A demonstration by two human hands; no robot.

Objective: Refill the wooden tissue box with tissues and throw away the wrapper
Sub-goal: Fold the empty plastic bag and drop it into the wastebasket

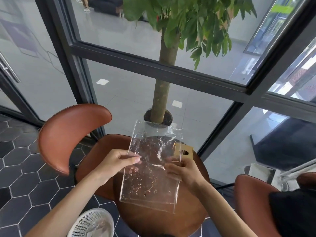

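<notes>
**Empty wrapper up in both hands, bin waiting below**

Starting at nine o'clock, a brown chair stood beside the round table, and down at seven o'clock a white mesh bin sat on the tiled floor, just beside the table's edge. The left hand came next, thumb and fingers pinched closed on the wrapper's left edge. There it was, dead centre: the clear plastic wrapper, held up above the table, flat, see-through and looking empty. At three o'clock of it the right hand was closed on the right edge, and a small tan card with a cut-out hole showed at its fingertips; whether the fingers also held that card, I could not tell. Behind, at twelve o'clock, a potted tree rose by the window.

The film looked feather-light, limp and slick, likely to crackle and spring open, so crumpling it into one fist seemed wisest before dropping it in the bin. No tissue box or tissues were in sight.
</notes>
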